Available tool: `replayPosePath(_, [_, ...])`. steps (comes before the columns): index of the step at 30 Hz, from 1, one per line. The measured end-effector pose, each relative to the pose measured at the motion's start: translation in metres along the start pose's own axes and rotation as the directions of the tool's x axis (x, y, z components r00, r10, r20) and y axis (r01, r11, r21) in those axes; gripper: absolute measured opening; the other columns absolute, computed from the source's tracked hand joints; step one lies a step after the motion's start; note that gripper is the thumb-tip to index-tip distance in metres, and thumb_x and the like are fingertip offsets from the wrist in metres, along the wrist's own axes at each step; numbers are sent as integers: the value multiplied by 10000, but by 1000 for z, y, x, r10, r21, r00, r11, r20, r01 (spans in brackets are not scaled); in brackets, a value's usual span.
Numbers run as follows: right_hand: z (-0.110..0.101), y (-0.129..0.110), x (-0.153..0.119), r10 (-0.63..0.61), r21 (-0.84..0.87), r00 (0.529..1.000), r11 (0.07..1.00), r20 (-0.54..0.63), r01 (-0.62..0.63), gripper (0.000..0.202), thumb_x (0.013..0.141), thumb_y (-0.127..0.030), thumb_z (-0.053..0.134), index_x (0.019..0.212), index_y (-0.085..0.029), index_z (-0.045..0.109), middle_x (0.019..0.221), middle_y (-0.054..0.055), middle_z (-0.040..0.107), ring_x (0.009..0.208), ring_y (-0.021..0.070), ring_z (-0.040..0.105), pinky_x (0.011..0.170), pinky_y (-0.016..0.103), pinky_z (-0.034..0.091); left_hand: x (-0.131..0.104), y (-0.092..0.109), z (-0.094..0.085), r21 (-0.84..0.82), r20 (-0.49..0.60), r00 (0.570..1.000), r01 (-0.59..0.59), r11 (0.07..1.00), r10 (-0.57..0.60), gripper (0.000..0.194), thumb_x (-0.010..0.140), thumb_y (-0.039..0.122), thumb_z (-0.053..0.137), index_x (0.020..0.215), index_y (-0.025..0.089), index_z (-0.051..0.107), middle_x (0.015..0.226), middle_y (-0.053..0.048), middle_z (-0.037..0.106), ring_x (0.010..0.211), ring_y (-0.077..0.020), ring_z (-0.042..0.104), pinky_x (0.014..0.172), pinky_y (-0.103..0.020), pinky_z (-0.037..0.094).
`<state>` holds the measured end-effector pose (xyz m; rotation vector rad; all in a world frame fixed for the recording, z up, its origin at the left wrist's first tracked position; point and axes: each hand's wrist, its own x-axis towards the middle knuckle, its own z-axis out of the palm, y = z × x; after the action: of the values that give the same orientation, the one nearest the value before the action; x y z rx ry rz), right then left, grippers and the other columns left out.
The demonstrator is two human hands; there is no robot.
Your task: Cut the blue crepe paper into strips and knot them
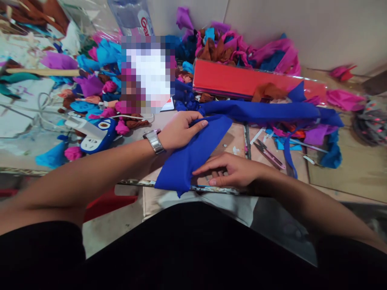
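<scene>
A blue cloth piece point(193, 155) lies slantwise across the table's front edge, its lower end hanging over. My left hand point(183, 129), with a metal watch on the wrist, holds the upper part of this cloth between thumb and fingers. Beside the cloth's lower right side is my right hand point(225, 169), its fingers apart and the index fingertip at the cloth's edge. Behind my hands, a long blue strip point(260, 112) runs to the right. Small snips with pink handles point(270, 155) lie to the right of my hands.
A blue and white power socket point(98, 137) with a charger stands at the left among crumpled cloth pieces. Behind lie a flat red pack point(242, 78) and a heap of coloured cloth. A clear bottle point(130, 18) stands at the back. The table's edge point(217, 189) is near me.
</scene>
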<state>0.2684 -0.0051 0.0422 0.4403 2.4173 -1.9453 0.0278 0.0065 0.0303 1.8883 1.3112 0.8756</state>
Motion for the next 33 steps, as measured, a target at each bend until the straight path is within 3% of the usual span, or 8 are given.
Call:
replayPosePath(7, [3, -1, 0, 67, 150, 996, 986, 54, -74, 720, 968, -439, 728, 1612, -227, 485, 717, -26, 653, 579, 99, 526, 526, 176, 399, 0, 4, -2, 4, 22, 999, 24, 1000, -24, 390, 1007, 487, 538, 846, 155, 666, 773, 0, 628, 701, -129, 504, 665, -275, 380])
replayPosePath(13, [4, 1, 1, 16, 187, 984, 981, 178, -50, 630, 966, -414, 732, 1521, -149, 599, 769, 37, 748, 643, 131, 658, 587, 200, 482, 3, 4, -5, 17, -3, 1000, 2, 1000, -2, 399, 1005, 493, 541, 844, 153, 674, 762, -1, 611, 708, -131, 500, 673, -275, 380])
replayPosePath(18, [2, 5, 0, 37, 299, 988, 951, 150, -81, 537, 961, -439, 739, 1420, -166, 688, 831, 48, 773, 676, 139, 725, 616, 215, 549, 4, 7, -7, -16, 2, 1000, 10, 1000, -10, 410, 1004, 511, 541, 827, 160, 656, 738, 5, 586, 681, -127, 474, 650, -269, 364])
replayPosePath(21, [-1, 11, 2, 73, 379, 996, 921, 45, -85, 426, 959, -460, 737, 1241, -142, 767, 750, 31, 759, 598, 126, 698, 607, 235, 574, 4, 10, -11, 18, -30, 999, -24, 1000, 24, 400, 1005, 497, 549, 822, 157, 654, 739, 7, 588, 683, -124, 474, 666, -267, 369])
replayPosePath(24, [-2, 13, 6, 160, 444, 977, 892, -143, -81, 409, 929, -500, 765, 1086, -124, 794, 666, 29, 733, 560, 129, 680, 580, 244, 572, 6, 15, -18, 47, -68, 996, -54, 997, 57, 404, 1010, 498, 550, 832, 152, 662, 737, 6, 590, 681, -124, 469, 670, -265, 372])
replayPosePath(26, [-1, 11, 9, 192, 448, 940, 893, -284, -47, 403, 893, -514, 797, 1011, -129, 798, 642, 31, 721, 559, 141, 680, 545, 243, 560, 8, 19, -22, 41, -106, 991, -75, 996, 79, 403, 1013, 498, 549, 849, 151, 671, 747, 1, 598, 683, -126, 467, 661, -266, 370])
replayPosePath(29, [1, 4, 13, 134, 330, 857, 943, -497, 44, 355, 826, -476, 863, 921, -143, 784, 640, 18, 702, 545, 134, 656, 509, 230, 522, 13, 26, -28, 20, -195, 975, -103, 994, 105, 381, 1008, 489, 563, 882, 151, 685, 778, -13, 621, 698, -134, 482, 651, -267, 375])
replayPosePath(33, [1, 2, 16, 63, 169, 764, 984, -643, 61, 283, 852, -397, 833, 1021, -189, 740, 708, -13, 680, 533, 113, 598, 486, 223, 464, 21, 28, -34, 19, -319, 942, -105, 994, 105, 383, 999, 509, 571, 864, 164, 666, 769, -23, 612, 706, -147, 486, 639, -274, 376])
